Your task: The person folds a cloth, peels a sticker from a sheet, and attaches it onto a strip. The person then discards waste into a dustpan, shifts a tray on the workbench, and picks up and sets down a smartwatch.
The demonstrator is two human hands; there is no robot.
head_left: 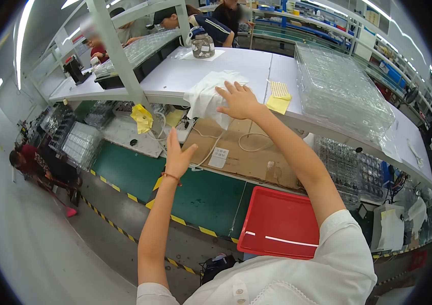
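Note:
A crumpled white cloth [206, 96] lies over the front edge of the white table and hangs down a little. My right hand [240, 101] rests on or just over its right part, fingers spread. Lower and to the left, my left hand [179, 158] is held in the air before the table, thumb apart from the fingers, with nothing in it. Right of the cloth lies a yellow sheet of small round stickers [279, 96]. Behind it stands a glass jar [203, 46] with dark contents, on a white paper.
Stacked clear plastic trays [338, 86] stand on the table at right. A white post [119, 56] rises at left, with a yellow wrapper [142, 118] beside it. Below are flattened cardboard [251, 157], cables and a red tray [277, 218]. Several people are nearby.

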